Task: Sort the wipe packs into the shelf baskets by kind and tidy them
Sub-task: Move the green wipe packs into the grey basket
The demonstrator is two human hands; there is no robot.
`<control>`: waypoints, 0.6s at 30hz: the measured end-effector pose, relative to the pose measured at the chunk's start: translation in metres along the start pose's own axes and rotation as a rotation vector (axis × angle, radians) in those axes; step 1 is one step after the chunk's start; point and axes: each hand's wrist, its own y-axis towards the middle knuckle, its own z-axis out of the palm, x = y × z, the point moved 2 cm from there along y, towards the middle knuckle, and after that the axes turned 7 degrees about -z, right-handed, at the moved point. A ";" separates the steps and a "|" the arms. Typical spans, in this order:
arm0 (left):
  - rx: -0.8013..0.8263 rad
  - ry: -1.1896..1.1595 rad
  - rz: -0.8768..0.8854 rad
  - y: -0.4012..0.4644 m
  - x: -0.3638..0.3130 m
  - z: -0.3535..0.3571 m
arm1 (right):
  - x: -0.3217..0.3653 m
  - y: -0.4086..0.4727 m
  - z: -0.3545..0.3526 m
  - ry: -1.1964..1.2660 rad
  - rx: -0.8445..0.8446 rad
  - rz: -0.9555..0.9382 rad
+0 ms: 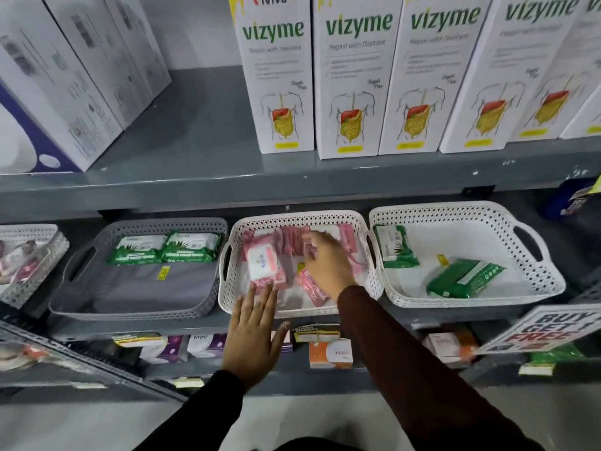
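Observation:
Three baskets stand side by side on the middle shelf. The grey basket (81,288) on the left holds two green wipe packs (164,247) at its back. The white middle basket (234,229) is full of pink wipe packs (265,263). My right hand (328,265) reaches into it, fingers curled over the pink packs near the back; whether it grips one I cannot tell. My left hand (255,333) lies flat and spread at that basket's front rim, fingertips touching a pink pack. The white right basket (507,216) holds one green pack upright (393,245) and another lying flat (465,278).
Tall white Vizyme boxes (279,76) line the shelf above, close over the baskets. White boxes (65,76) stand at upper left. Another white basket (29,265) sits at far left. Small boxes (330,351) fill the shelf below, and a "Buy, get free" sign (546,330) hangs at right.

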 end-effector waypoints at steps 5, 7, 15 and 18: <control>0.040 0.006 0.012 0.003 -0.022 0.005 | -0.061 -0.027 -0.081 -0.257 -0.388 0.168; 0.078 0.001 0.069 0.010 -0.045 0.007 | -0.084 -0.038 -0.114 -0.478 -0.415 0.351; 0.130 0.010 0.194 0.033 -0.125 0.005 | -0.149 -0.053 -0.157 -0.511 0.090 1.002; 0.138 -0.002 0.214 0.032 -0.127 0.006 | -0.151 -0.055 -0.165 -0.407 -0.096 0.919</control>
